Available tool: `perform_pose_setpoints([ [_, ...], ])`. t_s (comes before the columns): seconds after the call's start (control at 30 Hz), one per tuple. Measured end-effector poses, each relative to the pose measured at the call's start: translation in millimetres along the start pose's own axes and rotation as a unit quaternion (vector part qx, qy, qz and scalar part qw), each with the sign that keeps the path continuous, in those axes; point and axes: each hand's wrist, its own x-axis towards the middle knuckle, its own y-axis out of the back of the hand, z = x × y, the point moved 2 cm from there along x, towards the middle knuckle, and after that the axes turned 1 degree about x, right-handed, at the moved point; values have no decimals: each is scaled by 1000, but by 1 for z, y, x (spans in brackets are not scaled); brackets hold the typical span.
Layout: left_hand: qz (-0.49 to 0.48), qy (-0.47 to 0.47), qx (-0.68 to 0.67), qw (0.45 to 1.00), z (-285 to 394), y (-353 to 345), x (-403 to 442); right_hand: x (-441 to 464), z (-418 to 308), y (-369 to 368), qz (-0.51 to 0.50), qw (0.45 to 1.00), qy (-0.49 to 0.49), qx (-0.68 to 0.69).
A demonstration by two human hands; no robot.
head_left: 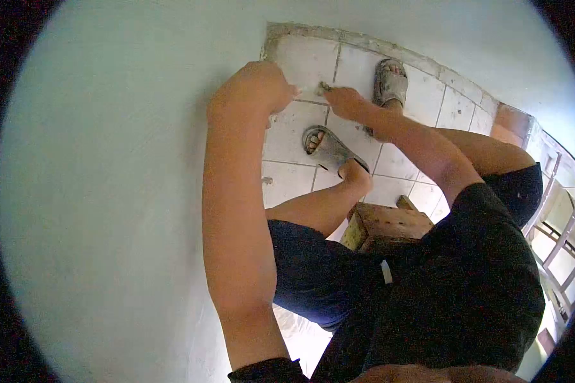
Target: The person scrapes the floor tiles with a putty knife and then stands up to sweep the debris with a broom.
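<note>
My left hand (252,91) is curled closed beside the pale green wall, its fingertips pointing right. Whatever it may pinch is too small and blurred to name. Facing it a short gap away, my right hand (347,103) is closed as well. A small dark greenish-grey tip (324,87) pokes out from its fingers; its kind does not show. Both hands are raised over the white tiled floor (294,131), in front of my knees. Below them are my feet in worn grey sandals (329,151).
The pale wall (108,191) runs close along my left side, and another wall (441,32) crosses ahead with a rough cement strip at its foot. A wooden stool (396,220) is beneath me. A metal ladder-like frame (559,246) stands at the right.
</note>
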Motion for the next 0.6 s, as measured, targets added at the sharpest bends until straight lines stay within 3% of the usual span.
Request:
perform_pose_setpoints([
  [0.13,-40,-15,13,999,-4,-4,6,-8,-18,-7,6,1000,25,-10],
  [0.2,-58,-5,27,998,4,2,8,31,-28,-1,97,994,22,40],
  [0.3,-46,-9,3,999,9,3,-8,37,-36,13,32,999,6,22],
  [0.37,-5,-24,-32,999,10,10,-16,7,-27,5,61,997,28,25],
  [0.43,-24,-17,15,999,8,8,-15,-8,-30,6,78,995,51,32],
  [0.5,-30,-23,40,998,-3,3,4,-10,-30,10,30,998,9,55],
  [0.6,-57,-17,65,996,1,-5,14,48,-40,11,36,999,31,22],
])
